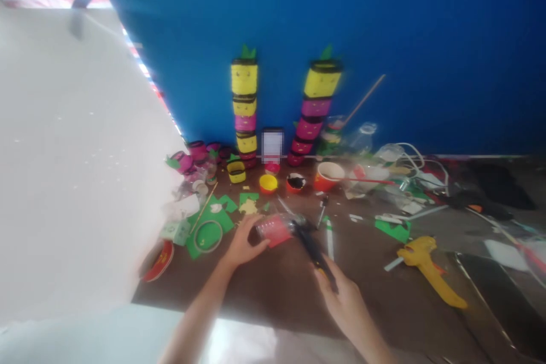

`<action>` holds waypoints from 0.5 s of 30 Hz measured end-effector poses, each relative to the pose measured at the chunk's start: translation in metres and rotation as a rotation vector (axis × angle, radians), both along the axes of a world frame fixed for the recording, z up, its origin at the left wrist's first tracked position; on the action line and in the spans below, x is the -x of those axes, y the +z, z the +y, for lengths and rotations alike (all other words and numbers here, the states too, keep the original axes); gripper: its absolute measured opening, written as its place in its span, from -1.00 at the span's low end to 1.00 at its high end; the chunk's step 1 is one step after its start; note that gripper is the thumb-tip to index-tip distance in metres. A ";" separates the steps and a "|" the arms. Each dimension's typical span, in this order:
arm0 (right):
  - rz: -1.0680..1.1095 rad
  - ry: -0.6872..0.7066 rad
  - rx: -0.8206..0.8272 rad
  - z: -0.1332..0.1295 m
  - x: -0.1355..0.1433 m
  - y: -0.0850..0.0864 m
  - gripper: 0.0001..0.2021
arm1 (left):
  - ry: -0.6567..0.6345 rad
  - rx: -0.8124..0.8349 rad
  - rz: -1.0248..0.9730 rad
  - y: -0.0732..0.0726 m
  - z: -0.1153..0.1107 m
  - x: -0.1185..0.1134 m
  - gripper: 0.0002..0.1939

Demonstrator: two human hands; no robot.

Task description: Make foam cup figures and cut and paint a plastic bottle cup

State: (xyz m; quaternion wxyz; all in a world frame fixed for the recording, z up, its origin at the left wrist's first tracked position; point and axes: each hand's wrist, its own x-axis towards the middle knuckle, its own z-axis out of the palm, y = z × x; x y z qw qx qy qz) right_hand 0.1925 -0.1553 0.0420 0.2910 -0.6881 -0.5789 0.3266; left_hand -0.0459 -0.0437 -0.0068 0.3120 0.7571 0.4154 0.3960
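Observation:
My left hand (245, 243) is closed around the left end of a clear plastic bottle piece (275, 230) with a pinkish-red section, lying sideways just over the brown table. In my right hand (343, 298) is a long black tool (310, 247) with a small yellow part near the grip. Its far end meets the bottle piece's right end, which looks dark. Blur hides the tool's exact kind and whether it touches or overlaps the plastic. A marker-like white stick (330, 239) with a green end lies to the right of the tool.
Two stacks of yellow and pink cups, a left stack (245, 108) and a right stack (313, 108), stand by the blue wall. Paint cups (268, 183) sit before them. A yellow glue gun (430, 270), tape roll (208, 236), green scraps and a dark phone-like slab (499, 301) lie around.

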 end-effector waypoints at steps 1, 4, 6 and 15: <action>-0.007 -0.004 -0.011 0.000 0.001 0.000 -0.54 | 0.004 0.015 0.001 0.000 0.000 0.000 -0.38; -0.029 -0.007 -0.050 0.000 0.002 0.001 -0.56 | 0.007 0.023 0.017 0.000 -0.001 0.000 -0.38; -0.035 0.001 -0.054 0.001 0.002 0.001 -0.57 | 0.005 0.016 0.023 0.001 -0.001 0.000 -0.39; -0.132 -0.102 -0.096 0.000 -0.001 -0.001 -0.67 | 0.012 0.041 0.014 0.002 -0.001 0.001 -0.40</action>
